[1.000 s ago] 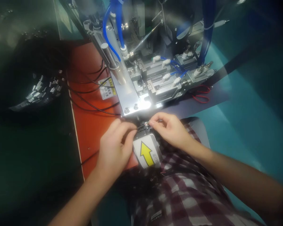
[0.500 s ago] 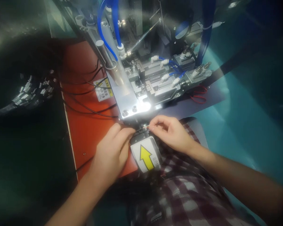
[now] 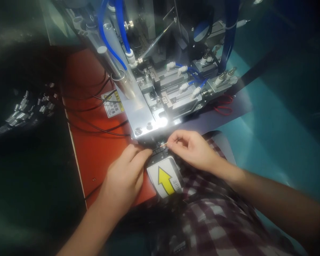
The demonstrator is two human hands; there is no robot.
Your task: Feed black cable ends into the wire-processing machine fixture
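My left hand [image 3: 126, 172] is closed in a pinch at the front of the machine, its fingertips on the dark end of a thin wire [image 3: 158, 147]. From the other side, my right hand [image 3: 193, 149] pinches the wire's orange-tinted end between thumb and forefinger. The stretch between the hands lies across a small dark metal fixture [image 3: 160, 155], just below the machine's bright steel plate [image 3: 138, 115]. Fingers hide both wire tips. Below the fixture, a white cover with a yellow arrow [image 3: 165, 179] faces me.
Blue air tubes [image 3: 121, 28] and pneumatic cylinders [image 3: 184, 97] rise behind my hands. Black cables [image 3: 101, 130] cross the orange base [image 3: 92, 158] at left. Small shiny metal pieces [image 3: 22, 110] lie in a heap farther left. Checked cloth [image 3: 210, 217] covers my lap.
The view has shifted slightly, so the machine sits a little further left. Both hands keep their pinch at the fixture, with slightly more of the wire showing between them.
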